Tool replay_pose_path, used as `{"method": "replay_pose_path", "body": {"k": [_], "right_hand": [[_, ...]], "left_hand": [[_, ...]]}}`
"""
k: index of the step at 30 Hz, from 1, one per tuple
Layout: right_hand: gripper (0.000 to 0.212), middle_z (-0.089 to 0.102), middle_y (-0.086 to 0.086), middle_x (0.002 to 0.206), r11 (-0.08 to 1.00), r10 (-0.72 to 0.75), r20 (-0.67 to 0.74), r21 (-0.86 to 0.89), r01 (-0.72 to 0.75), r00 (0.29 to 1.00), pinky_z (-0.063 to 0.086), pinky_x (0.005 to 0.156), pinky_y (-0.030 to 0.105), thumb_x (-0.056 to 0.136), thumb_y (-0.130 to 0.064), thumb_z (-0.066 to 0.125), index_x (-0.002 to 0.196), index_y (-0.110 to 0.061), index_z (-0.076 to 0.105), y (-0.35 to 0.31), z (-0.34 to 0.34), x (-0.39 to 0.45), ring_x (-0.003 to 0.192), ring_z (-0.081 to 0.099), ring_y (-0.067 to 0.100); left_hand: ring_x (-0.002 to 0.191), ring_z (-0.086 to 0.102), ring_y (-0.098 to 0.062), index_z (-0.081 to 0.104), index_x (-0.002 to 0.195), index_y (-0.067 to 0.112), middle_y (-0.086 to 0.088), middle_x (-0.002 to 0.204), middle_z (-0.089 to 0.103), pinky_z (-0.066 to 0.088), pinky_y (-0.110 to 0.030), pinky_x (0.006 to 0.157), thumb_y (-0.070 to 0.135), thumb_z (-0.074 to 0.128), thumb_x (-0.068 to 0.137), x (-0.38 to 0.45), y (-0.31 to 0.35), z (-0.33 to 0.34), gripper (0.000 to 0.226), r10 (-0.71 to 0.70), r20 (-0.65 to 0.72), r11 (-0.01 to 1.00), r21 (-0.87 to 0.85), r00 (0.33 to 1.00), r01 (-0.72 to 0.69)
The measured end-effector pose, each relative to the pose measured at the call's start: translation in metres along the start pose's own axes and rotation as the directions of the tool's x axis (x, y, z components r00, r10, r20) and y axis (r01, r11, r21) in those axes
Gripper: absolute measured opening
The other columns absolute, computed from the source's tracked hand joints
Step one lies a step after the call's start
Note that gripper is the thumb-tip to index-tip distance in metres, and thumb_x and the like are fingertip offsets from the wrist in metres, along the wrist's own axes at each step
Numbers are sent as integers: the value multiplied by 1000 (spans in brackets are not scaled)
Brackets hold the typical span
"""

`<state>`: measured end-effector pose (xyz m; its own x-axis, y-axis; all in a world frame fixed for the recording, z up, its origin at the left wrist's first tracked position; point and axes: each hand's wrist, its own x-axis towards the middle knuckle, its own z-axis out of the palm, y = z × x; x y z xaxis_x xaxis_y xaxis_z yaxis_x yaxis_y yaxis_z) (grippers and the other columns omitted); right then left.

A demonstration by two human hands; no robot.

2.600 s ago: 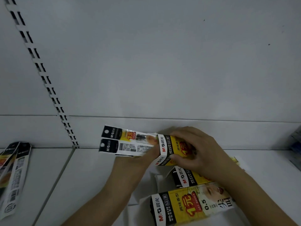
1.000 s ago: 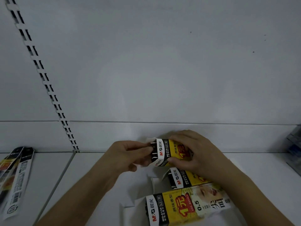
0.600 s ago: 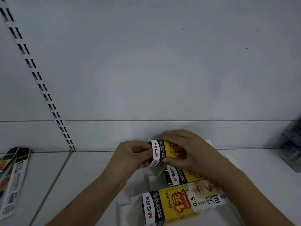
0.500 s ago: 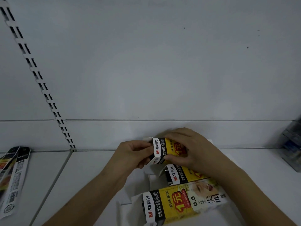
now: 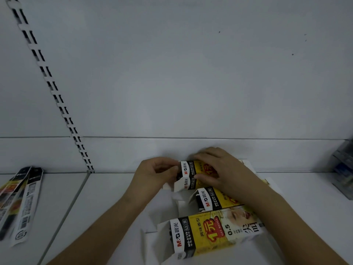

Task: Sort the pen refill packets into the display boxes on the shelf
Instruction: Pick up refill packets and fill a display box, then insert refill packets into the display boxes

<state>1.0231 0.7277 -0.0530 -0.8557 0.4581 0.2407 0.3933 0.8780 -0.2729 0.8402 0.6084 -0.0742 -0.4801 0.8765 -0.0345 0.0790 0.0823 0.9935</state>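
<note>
Three yellow, black and white display boxes lie on their sides on the white shelf. My right hand [image 5: 219, 169] grips the far box [image 5: 193, 174] from above, fingers curled over it. My left hand [image 5: 155, 174] is at that box's open left end, fingertips pinching its white flap. The middle box [image 5: 212, 199] lies just in front, partly under my right forearm. The near box [image 5: 212, 233] is the largest in view, its open end facing left. Loose refill packets [image 5: 19, 203] lie at the far left of the shelf.
A slotted upright [image 5: 55, 92] runs down the grey back panel. The shelf [image 5: 107, 197] has a seam left of my arms. Clear plastic containers [image 5: 343, 169] stand at the right edge. White flaps of the boxes spread over the shelf around them.
The refill packets held by my left hand 2.6 s ago have gone into the far box. My left hand has since stayed at the box's open end, working its flap.
</note>
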Motion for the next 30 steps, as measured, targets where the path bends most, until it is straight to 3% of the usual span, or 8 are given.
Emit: {"method": "replay_pose_path", "body": {"k": [4, 9, 12, 14, 17, 23, 26, 30], "right_hand": [[53, 46, -18, 132, 998, 45, -11, 53, -45, 999, 33, 101, 14, 89, -58, 51, 137, -36, 49, 1, -4, -1, 120, 38, -5], [54, 45, -23, 133, 994, 80, 18, 73, -81, 997, 32, 99, 12, 86, -63, 45, 135, -40, 50, -12, -29, 0, 118, 41, -8], [50, 50, -29, 120, 992, 55, -68, 113, -47, 996, 33, 83, 0, 82, -62, 44, 127, -42, 54, -43, -48, 15, 106, 47, -15], [44, 50, -34, 110, 987, 32, -153, 163, -7, 988, 36, 77, -1, 84, -58, 45, 123, -41, 55, -79, -52, 36, 103, 48, -17], [42, 55, -29, 108, 969, -11, -224, 239, 65, 975, 36, 81, -2, 86, -52, 47, 122, -33, 58, -143, -34, 74, 101, 51, -15], [40, 55, -19, 116, 949, -114, -133, 279, 148, 984, 37, 80, 1, 93, -44, 54, 130, -31, 55, -276, 40, 146, 98, 53, -9], [42, 57, -10, 118, 970, -66, -22, 234, 70, 998, 41, 76, 15, 94, -46, 53, 131, -26, 53, -320, 87, 167, 92, 55, 2], [49, 59, 3, 95, 976, 218, 105, -1, -219, 970, 44, 63, 27, 91, -60, 49, 106, -14, 56, -341, 144, 175, 80, 56, 14]], "left_hand": [[81, 66, 1, 75, 95, 23, 10, 88, 74, 47, -8, 71, 13, 68, 89, -2, -10, -10, 13, 199, -10, 894, 412, 980, -177], [107, 53, -2, 58, 127, 28, 10, 119, 53, 40, -9, 90, 29, 62, 93, -23, -12, -36, 34, 193, 214, 688, 666, 957, -288], [116, 43, 1, 50, 134, 32, 15, 127, 46, 30, -1, 90, 38, 57, 95, -48, -18, -59, 41, 243, 196, 636, 707, 950, -309], [117, 42, 1, 50, 134, 33, 16, 128, 46, 32, -6, 94, 40, 55, 95, -69, -24, -79, 40, 278, 166, 634, 708, 946, -311], [115, 49, 4, 56, 125, 38, 23, 120, 50, 38, -11, 97, 43, 56, 93, -105, -30, -121, 32, 306, 87, 760, 578, 948, -299], [93, 62, 1, 67, 102, 41, 21, 100, 62, 48, -11, 78, 45, 51, 88, -166, -33, -249, 21, 392, -183, 822, 510, 901, -254], [95, 55, 3, 66, 106, 36, 23, 99, 57, 45, -14, 81, 37, 54, 90, -170, -51, -311, 20, 413, -264, 739, 656, 872, -151], [111, 45, -5, 54, 130, 38, 16, 122, 52, 41, -24, 92, 53, 44, 88, -163, -78, -358, 46, 346, -158, 593, 801, 925, -85]]}}
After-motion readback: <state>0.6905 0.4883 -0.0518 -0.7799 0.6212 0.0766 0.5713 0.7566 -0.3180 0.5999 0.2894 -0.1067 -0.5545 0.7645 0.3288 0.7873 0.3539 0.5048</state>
